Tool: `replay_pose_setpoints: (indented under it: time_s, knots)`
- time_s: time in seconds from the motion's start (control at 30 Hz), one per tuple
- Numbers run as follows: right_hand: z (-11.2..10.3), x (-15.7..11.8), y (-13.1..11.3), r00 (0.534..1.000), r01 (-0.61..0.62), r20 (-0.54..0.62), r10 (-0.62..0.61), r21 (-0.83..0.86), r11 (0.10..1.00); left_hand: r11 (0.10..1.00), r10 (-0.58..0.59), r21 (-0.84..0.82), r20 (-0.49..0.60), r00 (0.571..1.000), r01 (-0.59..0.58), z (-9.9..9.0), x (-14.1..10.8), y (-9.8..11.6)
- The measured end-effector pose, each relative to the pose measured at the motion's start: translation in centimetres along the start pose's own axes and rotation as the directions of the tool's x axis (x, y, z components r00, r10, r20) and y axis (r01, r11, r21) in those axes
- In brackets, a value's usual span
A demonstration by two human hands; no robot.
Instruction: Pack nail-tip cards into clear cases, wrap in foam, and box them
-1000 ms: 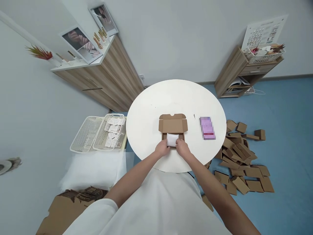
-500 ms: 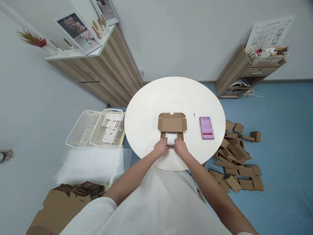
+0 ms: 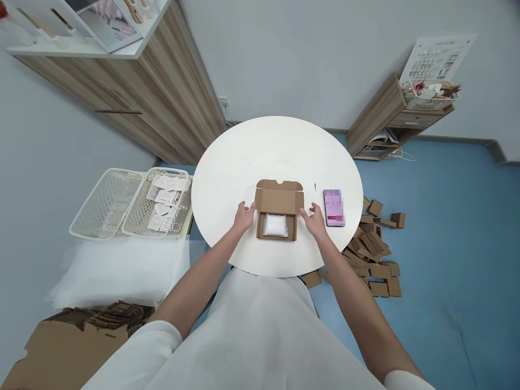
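Note:
A small brown cardboard box (image 3: pixel 278 199) lies open on the round white table (image 3: pixel 276 146), its lid flap standing toward the far side. A white packet (image 3: pixel 275 225) lies inside the box's tray. My left hand (image 3: pixel 244 215) is at the box's left side, fingers apart, holding nothing. On the other side of the box is my right hand (image 3: pixel 314 218), also open and empty. Whether either hand touches the cardboard I cannot tell.
A pink phone (image 3: pixel 333 207) lies on the table right of the box. Two white baskets (image 3: pixel 130 201), one with several packets, stand at the left. Folded cardboard boxes (image 3: pixel 374 254) litter the blue floor at the right. A big carton (image 3: pixel 69 341) of flat boxes sits near left.
Both hands let go of the white packet, which now lies in the box, and moved apart to the box's two sides. The camera tilted down and shifted.

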State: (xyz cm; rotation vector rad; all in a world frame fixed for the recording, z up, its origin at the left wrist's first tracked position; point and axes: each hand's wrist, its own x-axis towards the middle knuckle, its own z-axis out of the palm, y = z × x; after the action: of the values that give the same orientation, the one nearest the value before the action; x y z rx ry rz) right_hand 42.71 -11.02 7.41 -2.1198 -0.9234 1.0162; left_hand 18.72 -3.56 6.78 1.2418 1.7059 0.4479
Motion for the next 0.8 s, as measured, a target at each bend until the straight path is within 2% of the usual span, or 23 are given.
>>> replay_pose_setpoints:
  time_s: [0.1,0.17,0.27,0.37,0.47,0.57,0.7,0.8]
  knots:
    - [0.3,1.2,0.0,0.971,-0.209,0.176,0.163,0.28,0.937,0.979,-0.046,-0.186,0.173,0.984,0.079,-0.2,1.5,0.5]
    - [0.7,1.7,-0.3,0.952,-0.27,0.243,0.186,0.377,0.886,0.969,-0.031,-0.231,0.239,0.971,0.088,-0.1,1.8,0.8]
    - [1.4,2.0,-1.2,0.935,-0.294,0.316,0.162,0.433,0.852,0.968,0.007,-0.24,0.31,0.951,0.071,0.2,1.6,1.2]
    - [1.6,2.0,-2.1,0.933,-0.264,0.345,0.107,0.451,0.853,0.958,0.071,-0.284,0.344,0.936,0.032,0.3,1.3,1.4]
    - [1.3,1.7,-2.3,0.945,-0.135,0.325,-0.03,0.473,0.871,0.936,0.161,-0.351,0.347,0.924,-0.031,-0.1,1.2,1.5]
    - [1.0,1.3,-1.9,0.934,-0.039,0.328,-0.138,0.48,0.877,0.929,0.22,-0.364,0.379,0.899,-0.074,-0.7,1.2,1.0]
    - [1.1,1.0,-1.0,0.943,-0.051,0.318,-0.094,0.419,0.907,0.956,0.164,-0.291,0.396,0.903,-0.046,-1.0,1.2,0.2]
    - [1.2,1.0,-0.8,0.928,-0.049,0.359,-0.104,0.393,0.918,0.955,0.148,-0.297,0.423,0.894,-0.018,-1.0,1.1,-0.1]
